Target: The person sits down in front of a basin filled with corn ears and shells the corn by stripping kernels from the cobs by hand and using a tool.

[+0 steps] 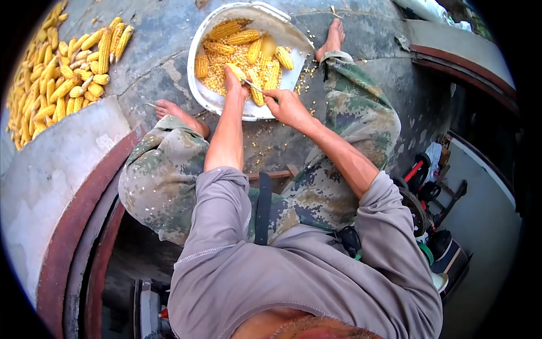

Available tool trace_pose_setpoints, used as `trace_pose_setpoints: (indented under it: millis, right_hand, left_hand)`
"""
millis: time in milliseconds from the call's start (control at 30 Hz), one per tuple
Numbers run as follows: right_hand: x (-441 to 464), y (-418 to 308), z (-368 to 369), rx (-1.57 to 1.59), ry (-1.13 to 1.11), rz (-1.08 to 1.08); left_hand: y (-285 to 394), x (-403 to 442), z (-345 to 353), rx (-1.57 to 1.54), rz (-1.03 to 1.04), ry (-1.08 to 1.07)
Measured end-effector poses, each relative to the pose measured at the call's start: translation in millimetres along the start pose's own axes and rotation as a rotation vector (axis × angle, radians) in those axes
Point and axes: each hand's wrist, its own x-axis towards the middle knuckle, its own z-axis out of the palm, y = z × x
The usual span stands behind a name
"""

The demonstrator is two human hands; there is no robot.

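My left hand [234, 85] is closed around an ear of corn [236, 72] over the near side of a white plastic tub [195, 85]. In my right hand [289, 107] is a screwdriver [252, 86]; its thin metal shaft points left and meets the ear close to my left fingers. The fist hides the handle. Inside the tub lie several yellow ears [243, 37] on a bed of loose kernels [237, 56]. A blurred yellow shape [268, 46] shows above them, too smeared to make out.
A large pile of corn ears [68, 79] covers the floor at the upper left, beyond a low concrete ledge [62, 147]. Loose kernels [305, 76] are scattered right of the tub. My bare feet [333, 38] flank it. Wheeled items [418, 209] stand along the right wall.
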Motion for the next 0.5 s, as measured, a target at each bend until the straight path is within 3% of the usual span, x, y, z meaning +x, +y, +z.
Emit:
trace_pose_setpoints:
  millis: [167,500]
  right_hand:
    - [10,-12,6,-0.014,-0.040,0.065]
    - [7,-2,26,-0.111,-0.002,-0.011]
  left_hand:
    - [-7,-4,-9,0.036,0.037,0.068]
    - [10,0,3,0.099,0.072,0.065]
